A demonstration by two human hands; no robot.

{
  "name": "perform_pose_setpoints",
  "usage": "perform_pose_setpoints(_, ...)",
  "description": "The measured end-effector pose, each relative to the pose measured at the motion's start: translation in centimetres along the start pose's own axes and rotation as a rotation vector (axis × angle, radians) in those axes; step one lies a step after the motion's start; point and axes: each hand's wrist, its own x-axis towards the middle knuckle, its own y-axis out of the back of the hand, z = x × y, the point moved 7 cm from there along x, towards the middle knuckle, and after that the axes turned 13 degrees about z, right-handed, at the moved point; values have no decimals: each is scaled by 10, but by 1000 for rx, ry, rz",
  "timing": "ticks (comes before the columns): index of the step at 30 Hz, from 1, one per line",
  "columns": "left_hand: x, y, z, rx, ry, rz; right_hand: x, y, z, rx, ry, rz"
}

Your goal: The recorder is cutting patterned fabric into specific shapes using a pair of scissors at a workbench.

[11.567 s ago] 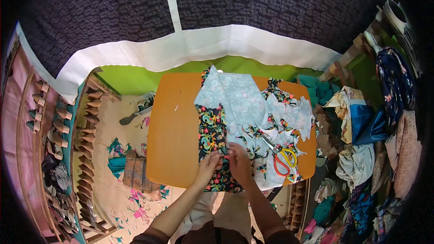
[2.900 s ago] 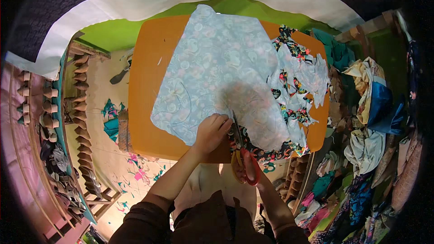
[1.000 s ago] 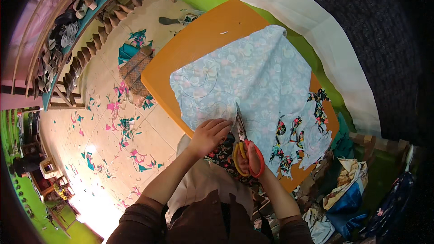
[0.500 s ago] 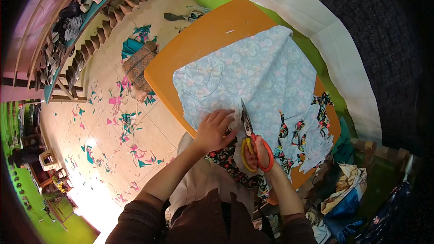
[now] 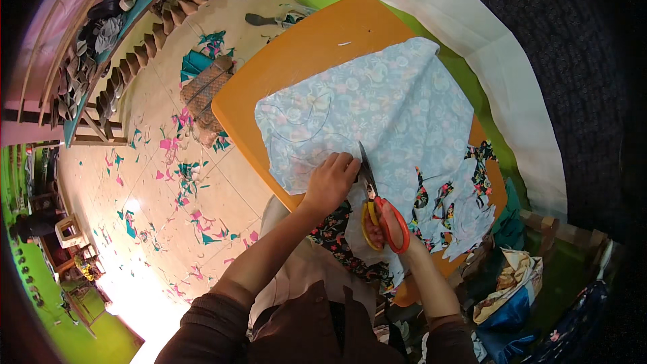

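A large piece of fabric [image 5: 397, 108], pale blue with a faint floral pattern on the upward side, lies over an orange table. Curved lines are drawn on its left part. My right hand [image 5: 385, 226] grips a pair of scissors [image 5: 368, 176] with one red and one yellow handle loop, and the blades point away from me into the fabric. Just left of the blades, my left hand [image 5: 332, 180] has its fingers curled together on the fabric; its fingertips are partly hidden. A dark floral side of the fabric [image 5: 331, 224] shows at the near edge.
Cut strips [image 5: 465, 216] lie at the right of the orange table [image 5: 323, 27]. Teal and pink scraps [image 5: 192, 182] litter the tiled floor. A brown patterned bag [image 5: 205, 101] lies left of the table. Shoe forms line a shelf [image 5: 128, 34]; filled sacks [image 5: 509, 290] stand at right.
My left hand has shifted slightly right, closer to the blades, and its spread fingers have curled together. The scissors stay in my right hand at nearly the same place, their blades closer together.
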Motion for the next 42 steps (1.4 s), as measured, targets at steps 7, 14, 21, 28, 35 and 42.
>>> perform_pose_setpoints(7,4,6,5,35,-43,-4,4,0,-20,-53,16,-81)
perform_pose_setpoints(14,0,12,2,79,-89,-15,4,6,-25,-145,-24,-95)
perform_pose_setpoints(21,-3,20,10,81,-195,-33,9,-10,-55,-144,123,-166)
perform_pose_setpoints(28,-3,22,7,102,-186,-53,22,-3,-54,-134,105,-236)
perform_pose_setpoints(35,-9,20,-1,102,-164,-24,20,-7,-39,-167,-53,-204)
perform_pose_setpoints(42,-13,22,-5,98,-160,-22,20,-13,-36,-143,-68,-130)
